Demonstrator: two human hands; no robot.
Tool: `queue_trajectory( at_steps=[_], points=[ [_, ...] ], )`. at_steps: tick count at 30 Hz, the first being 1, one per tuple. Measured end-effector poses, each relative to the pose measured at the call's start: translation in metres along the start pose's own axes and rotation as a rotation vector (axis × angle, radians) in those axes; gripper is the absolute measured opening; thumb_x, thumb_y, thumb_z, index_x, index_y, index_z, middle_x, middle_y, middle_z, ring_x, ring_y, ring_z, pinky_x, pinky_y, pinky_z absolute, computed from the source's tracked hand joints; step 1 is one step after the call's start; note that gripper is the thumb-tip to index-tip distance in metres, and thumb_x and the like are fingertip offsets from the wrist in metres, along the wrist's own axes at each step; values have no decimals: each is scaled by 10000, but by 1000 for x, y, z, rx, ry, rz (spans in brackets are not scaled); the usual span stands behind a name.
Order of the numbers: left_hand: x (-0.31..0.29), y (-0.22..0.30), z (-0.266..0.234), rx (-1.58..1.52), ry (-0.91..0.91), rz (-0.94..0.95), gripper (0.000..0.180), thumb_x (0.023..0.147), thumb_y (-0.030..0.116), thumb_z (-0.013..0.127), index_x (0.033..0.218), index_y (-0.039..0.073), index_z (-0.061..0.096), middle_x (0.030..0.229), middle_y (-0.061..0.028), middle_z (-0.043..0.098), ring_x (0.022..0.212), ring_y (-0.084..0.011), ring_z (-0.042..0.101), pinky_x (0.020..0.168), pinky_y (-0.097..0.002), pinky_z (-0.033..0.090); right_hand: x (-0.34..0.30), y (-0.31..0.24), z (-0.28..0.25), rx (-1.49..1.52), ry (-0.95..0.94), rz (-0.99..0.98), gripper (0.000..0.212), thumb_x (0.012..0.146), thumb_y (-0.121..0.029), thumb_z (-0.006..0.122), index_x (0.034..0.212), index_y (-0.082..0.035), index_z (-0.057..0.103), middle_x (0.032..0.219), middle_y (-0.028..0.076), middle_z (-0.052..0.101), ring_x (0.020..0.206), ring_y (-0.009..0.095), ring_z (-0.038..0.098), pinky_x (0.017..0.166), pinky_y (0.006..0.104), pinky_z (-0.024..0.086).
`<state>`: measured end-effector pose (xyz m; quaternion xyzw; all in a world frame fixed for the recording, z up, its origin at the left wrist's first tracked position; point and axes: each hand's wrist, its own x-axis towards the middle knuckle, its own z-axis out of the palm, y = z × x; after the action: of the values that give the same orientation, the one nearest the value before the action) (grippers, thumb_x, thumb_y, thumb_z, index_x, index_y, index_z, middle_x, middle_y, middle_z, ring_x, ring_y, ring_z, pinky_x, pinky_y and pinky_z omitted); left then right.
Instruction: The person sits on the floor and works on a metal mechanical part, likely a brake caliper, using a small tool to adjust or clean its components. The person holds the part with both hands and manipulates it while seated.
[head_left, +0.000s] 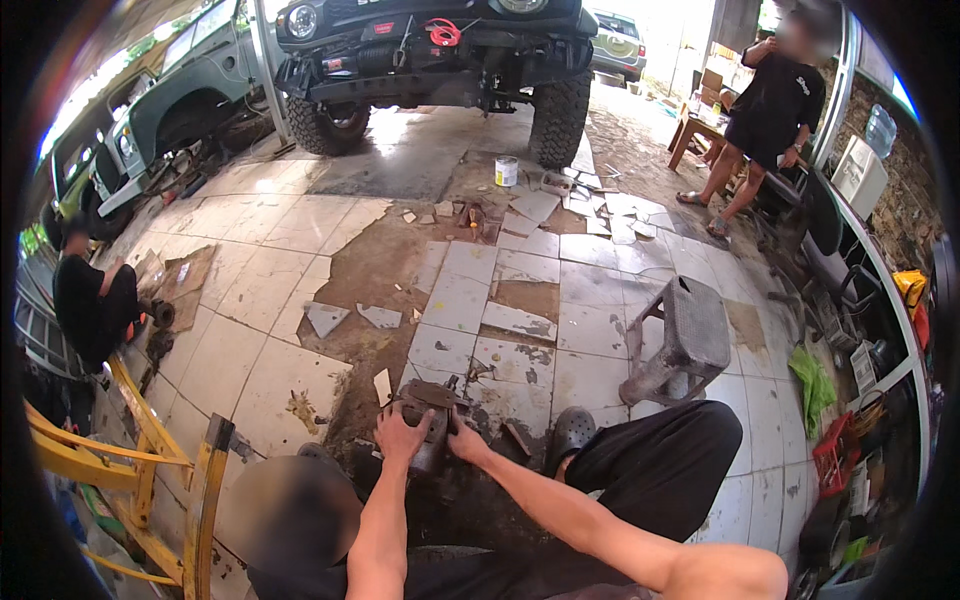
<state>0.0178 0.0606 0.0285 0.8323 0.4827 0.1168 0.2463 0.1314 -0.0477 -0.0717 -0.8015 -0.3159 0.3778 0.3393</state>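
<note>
Low in front of me, between my feet, a dark, worn metal part (430, 392) sits on a blocky metal base (430, 458). My left hand (402, 434) is closed on its left side, the thumb lying near the top. From the right, my right hand (466, 441) presses against the same part, fingers partly hidden behind it. The part's exact kind is hard to make out. A thin dark bar (516, 440) lies on the floor to the right of my right hand, beside my grey clog (573, 432).
A grey plastic stool (685, 340) stands right; a yellow metal frame (150, 450) is at left. Broken tiles (520, 320) lie ahead. Beyond are a paint can (506, 172) and a large-tyred vehicle (430, 60). One person (785, 110) stands far right; another (85, 295) sits left.
</note>
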Motion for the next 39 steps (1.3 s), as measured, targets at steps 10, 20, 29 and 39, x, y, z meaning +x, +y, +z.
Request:
queue_trajectory(
  at_steps=[10, 20, 29, 39],
  points=[
    [1, -13, 2, 93, -40, 65, 845, 695, 697, 692, 1281, 102, 559, 1318, -155, 539, 1261, -348, 455, 1038, -538, 362, -9, -5, -1, 35, -37, -17, 865, 858, -231, 506, 1558, -193, 0, 1094, 358, 614, 1039, 460, 619, 909, 466, 475],
    [-2, -8, 9, 143, 68, 30, 577, 949, 506, 474, 1350, 95, 527, 1423, -176, 469, 1355, -362, 378, 1113, -569, 252, -26, -11, -7, -26, -109, 22, 821, 877, -250, 492, 1560, -195, 40, 1148, 352, 601, 1081, 462, 599, 942, 461, 462],
    [10, -36, 12, 274, -209, 830, 437, 920, 386, 579, 1220, 68, 593, 1451, -116, 460, 1362, -299, 389, 1138, -466, 262, -26, 0, -4, -197, -179, -138, 857, 887, -248, 525, 1554, -173, -6, 1122, 326, 621, 1041, 466, 612, 899, 497, 484],
    [2, 0, 7, 151, 33, 40, 764, 868, 620, 530, 1379, 57, 457, 1344, -178, 542, 1285, -338, 471, 1094, -518, 294, -22, -10, 5, 43, -84, -31, 866, 860, -216, 509, 1561, -152, 4, 1142, 339, 610, 1014, 438, 634, 888, 451, 479]
  ],
)
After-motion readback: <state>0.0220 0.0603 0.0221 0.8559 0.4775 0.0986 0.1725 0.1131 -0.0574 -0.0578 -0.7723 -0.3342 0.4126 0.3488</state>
